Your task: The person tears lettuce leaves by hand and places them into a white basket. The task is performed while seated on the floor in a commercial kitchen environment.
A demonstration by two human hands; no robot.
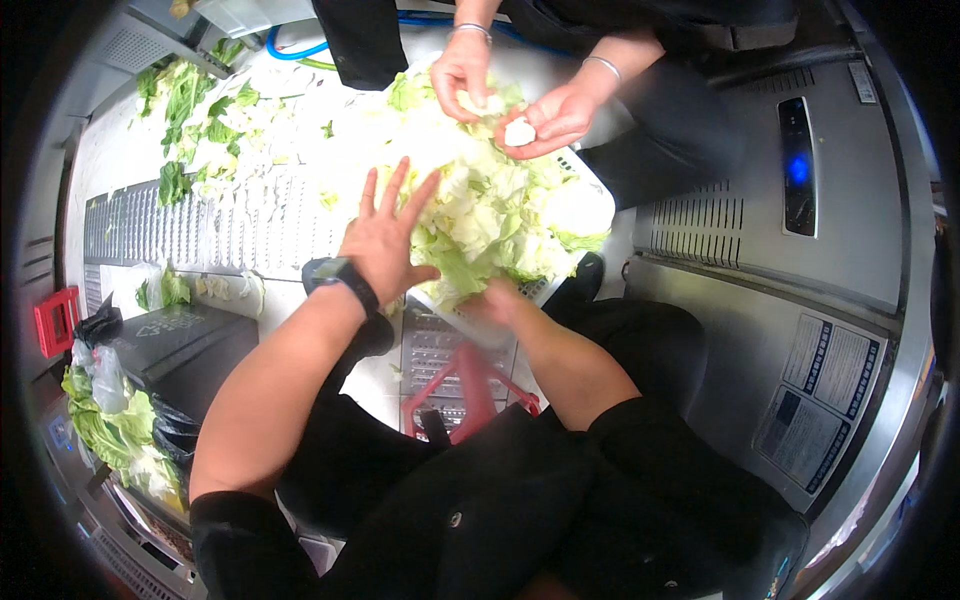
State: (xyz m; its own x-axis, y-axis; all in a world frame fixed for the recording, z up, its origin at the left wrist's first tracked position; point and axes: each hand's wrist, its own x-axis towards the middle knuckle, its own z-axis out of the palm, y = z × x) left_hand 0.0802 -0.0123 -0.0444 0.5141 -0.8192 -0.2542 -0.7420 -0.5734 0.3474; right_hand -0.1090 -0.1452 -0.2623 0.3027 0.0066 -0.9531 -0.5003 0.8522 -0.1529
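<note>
A heap of torn cabbage leaves [480, 210] fills a white perforated plastic basket [604, 196] on the floor before me. My left hand [390, 236], with a dark watch at its wrist, is spread flat with fingers apart over the basket's left side; nothing is held in it. Under the near edge of the leaves lies my right hand [491, 300], its fingers blurred and partly hidden, so its grip cannot be made out. Across the basket a co-worker's two hands, with bracelets, are over the leaves; one holds a small white piece of cabbage [520, 132].
Cabbage scraps [217, 127] lie on the floor and metal drain grating [142, 229] at the left. A black bin [187, 345] with bagged leaves stands at lower left. Steel cabinets [750, 315] line the right. A red plastic stool [472, 390] is beneath me.
</note>
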